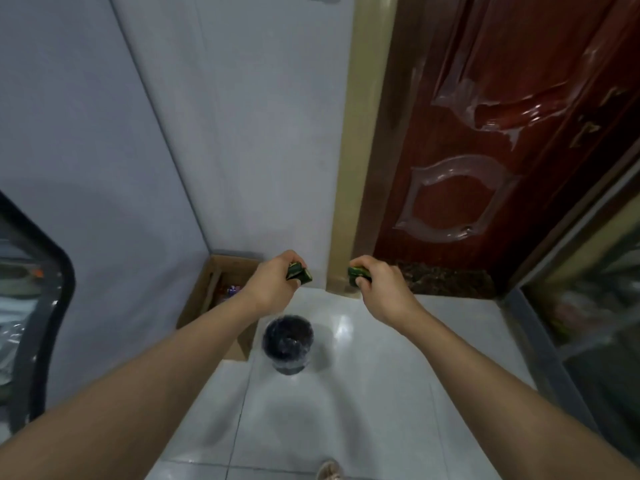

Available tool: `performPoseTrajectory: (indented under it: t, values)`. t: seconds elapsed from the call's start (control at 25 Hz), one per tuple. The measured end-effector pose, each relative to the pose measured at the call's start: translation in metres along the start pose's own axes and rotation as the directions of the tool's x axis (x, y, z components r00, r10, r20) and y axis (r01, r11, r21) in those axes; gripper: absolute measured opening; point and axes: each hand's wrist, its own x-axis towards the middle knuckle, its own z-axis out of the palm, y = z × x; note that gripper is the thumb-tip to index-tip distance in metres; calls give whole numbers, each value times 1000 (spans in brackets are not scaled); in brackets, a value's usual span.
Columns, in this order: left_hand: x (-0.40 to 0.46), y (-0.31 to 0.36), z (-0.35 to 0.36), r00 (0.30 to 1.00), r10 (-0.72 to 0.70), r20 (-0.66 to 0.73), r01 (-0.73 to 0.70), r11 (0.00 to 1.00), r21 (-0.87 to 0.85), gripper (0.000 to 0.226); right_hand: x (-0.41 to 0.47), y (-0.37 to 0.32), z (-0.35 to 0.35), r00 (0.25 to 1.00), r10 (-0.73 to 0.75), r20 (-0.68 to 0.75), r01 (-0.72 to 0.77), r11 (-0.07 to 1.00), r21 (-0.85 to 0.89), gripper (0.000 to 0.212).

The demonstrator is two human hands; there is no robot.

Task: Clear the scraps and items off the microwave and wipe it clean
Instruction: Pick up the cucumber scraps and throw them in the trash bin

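both hands carrying green scraps over the bin

our forearms reach out from the bottom edge, bare, spread apart. we hold our left hand [273, 280] with the fingers curled round a dark green scrap [299, 273], which sticks out past the knuckles on the thumb side. our right hand [375, 284] grips a second green scrap [358, 273] the same way, fingers wrapped under it. the two hands are level with each other and well apart, neither touching anything else.

below and between them, on the pale tiled floor [381, 375], stands a small round bin [288, 342] lined with a dark bag; its mouth is open towards us. we cannot tell what lies inside. both scraps are held above the floor beyond the bin, not over its mouth.

just left of the bin a cardboard box [207, 299] sits in the corner against the grey wall [104, 168], open at the top, with some small coloured things inside that are too blurred to name. a red-brown door [485, 150] with peeling clear film fills the upper right. a dark-framed rounded edge [52, 289] shows at the far left; we cannot tell what it belongs to. a shoe tip [329, 471] shows at the bottom edge.
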Motion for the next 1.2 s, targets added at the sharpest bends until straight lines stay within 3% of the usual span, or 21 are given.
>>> performPoseTrajectory:
  t: [0.44,0.68,0.8,1.0,1.2]
  values:
    - [106,-16,-6,957,-237,-166,239,971,-11,25,158,8,7,953,-196,231,204,979,-10,29]
    - [138,-21,3,910,-341,-234,351,936,1,25,225,13,18,856,-370,361,386,922,28,27]
    - [159,-18,16,841,-439,-315,449,892,-46,23,265,19,22,763,-466,448,487,870,74,27]
    - [180,-1,41,667,-618,-415,585,780,-222,27,316,30,24,588,-578,565,609,777,161,31]
    - [191,11,69,526,-711,-468,642,692,-331,26,335,43,39,466,-602,648,657,727,202,33]
